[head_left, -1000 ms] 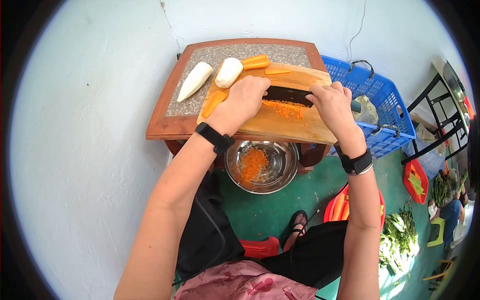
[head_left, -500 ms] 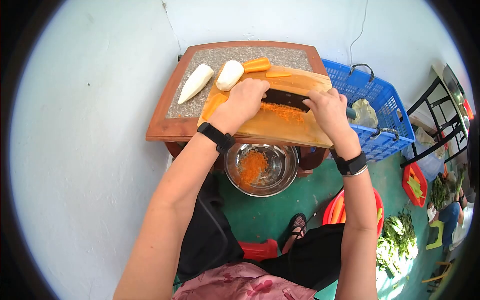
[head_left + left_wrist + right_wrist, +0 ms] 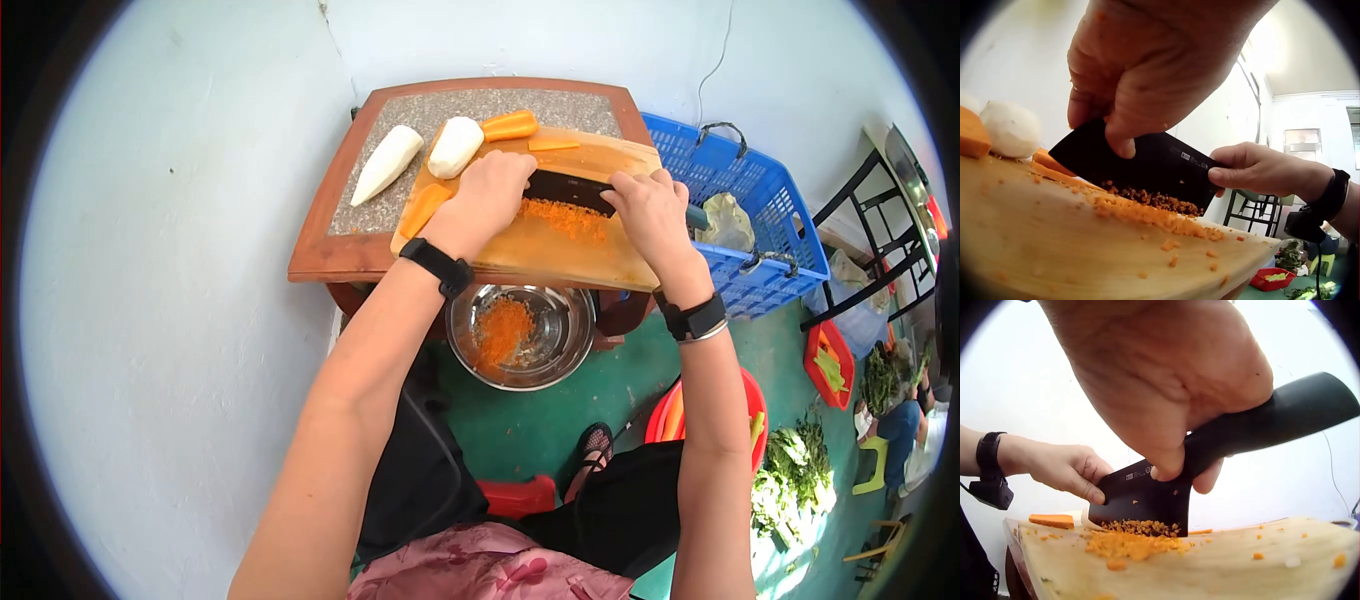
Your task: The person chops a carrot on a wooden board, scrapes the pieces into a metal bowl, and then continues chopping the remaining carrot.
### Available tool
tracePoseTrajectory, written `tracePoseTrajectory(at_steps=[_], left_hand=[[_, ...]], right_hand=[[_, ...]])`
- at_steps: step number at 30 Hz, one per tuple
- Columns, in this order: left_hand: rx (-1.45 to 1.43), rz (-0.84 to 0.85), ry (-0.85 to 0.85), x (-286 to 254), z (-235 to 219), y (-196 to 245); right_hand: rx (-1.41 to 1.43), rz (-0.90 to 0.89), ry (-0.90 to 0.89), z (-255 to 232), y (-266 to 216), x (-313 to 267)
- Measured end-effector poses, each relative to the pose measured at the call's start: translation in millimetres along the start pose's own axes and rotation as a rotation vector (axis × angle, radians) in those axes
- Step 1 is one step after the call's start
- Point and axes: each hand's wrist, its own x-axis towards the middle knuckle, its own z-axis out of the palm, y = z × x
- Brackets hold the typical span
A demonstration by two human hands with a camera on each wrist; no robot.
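Observation:
A dark-bladed cleaver (image 3: 1138,500) stands edge down on the wooden cutting board (image 3: 570,260), in minced carrot (image 3: 1147,215). My left hand (image 3: 487,200) pinches the blade's top near its front end, thumb on the near face. With my right hand (image 3: 655,218) I grip the cleaver where handle meets blade; the dark green handle sticks out past the palm. Orange crumbs cling to the blade. A carrot piece (image 3: 424,208) lies beside my left wrist. Behind are a thicker carrot piece (image 3: 510,125), a thin slice (image 3: 554,143) and a peeled white radish (image 3: 456,147).
Another white radish (image 3: 388,165) lies on the stone-topped table (image 3: 318,245). Below the board's front edge, a steel bowl (image 3: 566,335) holds minced carrot. At right stand a blue basket (image 3: 785,200) and a red basin (image 3: 755,390) with carrots. Leafy greens (image 3: 795,480) lie on the floor.
The right hand and the cleaver have shifted slightly left over the minced carrot. Both hands keep their hold, the left staying near the blade's front end.

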Motion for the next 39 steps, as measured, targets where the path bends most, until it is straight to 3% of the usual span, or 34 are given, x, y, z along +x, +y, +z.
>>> tracePoseTrajectory(at_steps=[6,10,15,18,22,27,31,33,36,39], left_hand=[[0.034,0.053,0.031,3.7,-9.7,0.4],[0.016,0.007,-0.012,3.5,-0.8,-2.8],[0.071,0.072,0.050,6.8,-12.1,1.6],[0.021,-0.001,-0.025,3.9,0.6,-4.2],[0.035,0.001,-0.006,6.5,-12.0,0.8],[0.024,-0.005,-0.018,6.8,3.1,-4.1],[0.048,0.017,0.030,10.4,-8.6,-1.4],[0.084,0.034,0.062,11.3,-10.0,0.0],[0.030,0.037,0.037,6.8,6.5,-7.9],[0.039,0.018,0.009,9.4,-6.4,-3.6]], right_hand=[[0.032,-0.031,0.066,-13.3,-0.6,7.2],[-0.005,-0.009,0.001,-1.0,-1.3,3.1],[0.027,-0.013,0.089,-8.9,-0.8,7.5],[-0.032,0.009,0.041,6.8,-3.2,3.1],[0.005,-0.019,0.098,-12.7,-3.5,10.8],[-0.031,0.016,0.027,8.2,-1.0,5.5],[0.016,-0.009,0.071,-9.5,0.2,12.5],[-0.036,0.004,0.009,-1.1,-1.4,9.5],[-0.012,0.011,0.039,8.1,1.0,6.4],[0.002,0.016,0.033,-4.1,-1.5,10.1]])
